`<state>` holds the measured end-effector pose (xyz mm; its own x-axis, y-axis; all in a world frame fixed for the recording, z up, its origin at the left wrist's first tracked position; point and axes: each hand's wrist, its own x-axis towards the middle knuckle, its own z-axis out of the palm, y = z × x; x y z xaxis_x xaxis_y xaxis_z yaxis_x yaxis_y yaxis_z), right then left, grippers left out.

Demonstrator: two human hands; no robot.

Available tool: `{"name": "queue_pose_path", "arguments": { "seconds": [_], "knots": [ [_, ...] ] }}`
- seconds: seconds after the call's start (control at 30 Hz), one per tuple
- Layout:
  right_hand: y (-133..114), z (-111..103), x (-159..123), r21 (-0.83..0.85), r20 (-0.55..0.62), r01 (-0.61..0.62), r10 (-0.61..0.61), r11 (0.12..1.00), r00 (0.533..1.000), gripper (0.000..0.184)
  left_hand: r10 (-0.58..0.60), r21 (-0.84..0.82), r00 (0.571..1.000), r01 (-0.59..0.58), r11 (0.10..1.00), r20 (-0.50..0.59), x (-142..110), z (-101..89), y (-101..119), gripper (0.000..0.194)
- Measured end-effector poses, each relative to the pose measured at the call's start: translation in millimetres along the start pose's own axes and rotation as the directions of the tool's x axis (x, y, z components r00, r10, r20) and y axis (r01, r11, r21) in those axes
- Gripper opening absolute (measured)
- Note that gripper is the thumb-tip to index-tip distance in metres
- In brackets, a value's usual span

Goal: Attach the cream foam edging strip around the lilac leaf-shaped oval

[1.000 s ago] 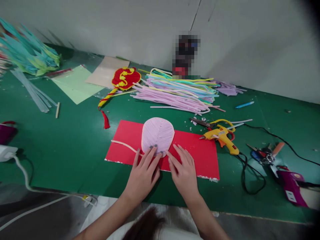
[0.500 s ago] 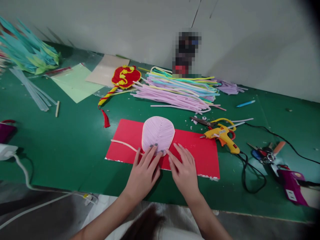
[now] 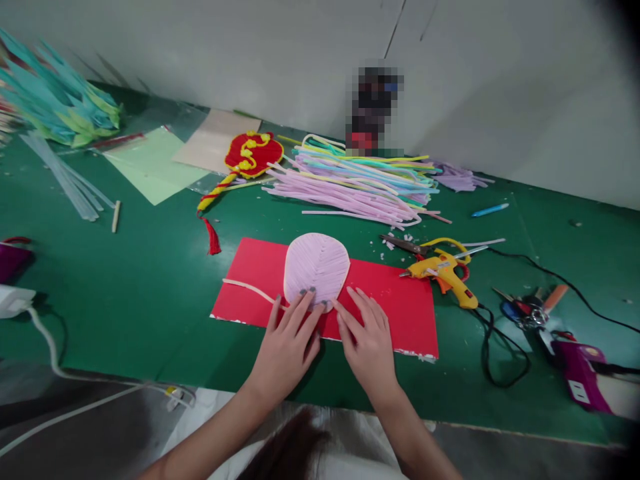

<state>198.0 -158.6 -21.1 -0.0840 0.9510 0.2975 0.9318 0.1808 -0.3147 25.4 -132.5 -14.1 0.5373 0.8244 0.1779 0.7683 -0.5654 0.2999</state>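
A rounded lilac fan panel (image 3: 317, 263), covered in slanting pipe cleaners and edged in a pale cream one, lies flat on a red board (image 3: 385, 300). The fingers of my left hand (image 3: 290, 337) are stretched out over its lower edge and press on it. My right hand (image 3: 367, 333) rests on the board just to the right, fingers extended, with a fingertip at the panel's lower right edge. From under my left fingers a loose cream pipe cleaner end (image 3: 247, 287) runs out to the left. The panel's bottom edge is partly hidden by my fingers.
Right of the board lie a yellow glue gun (image 3: 445, 270), scissors (image 3: 410, 245), keys (image 3: 530, 310) and a purple box-like item (image 3: 583, 373). Behind it are a pile of pipe cleaners (image 3: 350, 183) and a finished red fan (image 3: 255, 157). Clear glue sticks (image 3: 67, 177) lie left.
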Motion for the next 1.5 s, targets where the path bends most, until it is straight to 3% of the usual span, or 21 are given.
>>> {"name": "queue_pose_path", "arguments": {
  "seconds": [1.5],
  "knots": [
    [-2.0, -1.6, 1.3, 0.001, -0.003, -0.002, 0.002, 1.000, 1.000, 0.037, -0.014, -0.018, 1.000, 0.014, 1.000, 0.003, 1.6, -1.8, 1.4, 0.039]
  ]
}}
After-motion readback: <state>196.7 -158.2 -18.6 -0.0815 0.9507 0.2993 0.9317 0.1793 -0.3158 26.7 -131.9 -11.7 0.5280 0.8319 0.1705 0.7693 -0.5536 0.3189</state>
